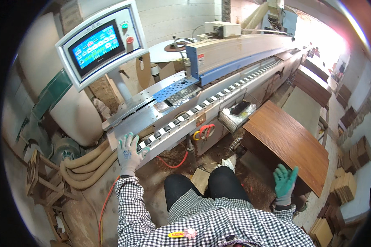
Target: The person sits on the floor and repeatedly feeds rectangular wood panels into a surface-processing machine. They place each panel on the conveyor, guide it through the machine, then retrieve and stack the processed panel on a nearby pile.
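My left hand point(130, 154), in a grey and green work glove, rests with spread fingers on the near end of the roller rail point(170, 125) of a long edge-banding machine point(241, 58). It grips nothing that shows. My right hand point(285, 182), gloved with its green palm up, is apart from the machine and holds nothing. Just beyond it lies a wood-grain panel point(287, 145) on top of a stack. Red-handled scissors point(206, 132) hang on the machine's side, beside a wire basket point(236, 115) holding a dark item and plastic.
A control panel with a lit screen point(95, 44) stands at the upper left. Ribbed hoses point(89, 173) and a wooden stool frame point(46, 182) are at the left. A red air hose point(176, 165) hangs under the rail. Stacked boards point(343, 188) line the right wall.
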{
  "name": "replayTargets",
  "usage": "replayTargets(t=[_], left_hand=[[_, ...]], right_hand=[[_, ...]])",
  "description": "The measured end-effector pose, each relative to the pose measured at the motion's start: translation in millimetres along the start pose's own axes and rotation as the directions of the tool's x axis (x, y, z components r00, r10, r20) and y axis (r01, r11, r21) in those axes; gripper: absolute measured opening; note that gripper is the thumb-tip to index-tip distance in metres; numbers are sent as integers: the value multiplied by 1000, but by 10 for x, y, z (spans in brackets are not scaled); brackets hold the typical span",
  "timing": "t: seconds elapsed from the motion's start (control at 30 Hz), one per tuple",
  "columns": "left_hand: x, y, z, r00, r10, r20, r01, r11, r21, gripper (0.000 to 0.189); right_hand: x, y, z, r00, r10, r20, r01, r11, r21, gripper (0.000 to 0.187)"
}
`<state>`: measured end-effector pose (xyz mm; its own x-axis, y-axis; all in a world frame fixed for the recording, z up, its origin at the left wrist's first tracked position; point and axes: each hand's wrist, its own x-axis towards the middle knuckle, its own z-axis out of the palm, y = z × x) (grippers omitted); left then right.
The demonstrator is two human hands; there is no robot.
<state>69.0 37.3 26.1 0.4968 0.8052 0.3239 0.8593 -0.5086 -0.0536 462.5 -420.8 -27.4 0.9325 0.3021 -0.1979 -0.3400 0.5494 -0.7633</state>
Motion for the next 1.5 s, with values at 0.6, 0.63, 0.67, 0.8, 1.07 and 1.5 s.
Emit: replayTargets(t=[0.6,0.63,0.67,0.8,1.07,1.5], left_hand=[[-530,235,-173,949,164,-268,-267,871,-412,92],[-680,262,-244,937,214,-275,-311,868,-386,91],[-833,286,-306,943,198,-267,-296,864,-407,91],[-1326,160,-437,982,69,-178,-127,933,-337,88],[-1422,-456,-289,945,-288,-154,241,934,-264,78],[-676,-228,-20,905,-391,-167,363,915,-173,76]], right_hand=[[329,766,514,628,44,777,-90,996,16,38],[302,897,726,465,-62,883,106,994,14,40],[272,1028,948,381,-139,914,394,919,-24,41],[111,1592,1796,470,246,848,-7,961,-275,46],[-207,2344,2820,128,587,800,-838,495,-229,41],[139,904,1493,592,423,686,-336,903,-266,40]])
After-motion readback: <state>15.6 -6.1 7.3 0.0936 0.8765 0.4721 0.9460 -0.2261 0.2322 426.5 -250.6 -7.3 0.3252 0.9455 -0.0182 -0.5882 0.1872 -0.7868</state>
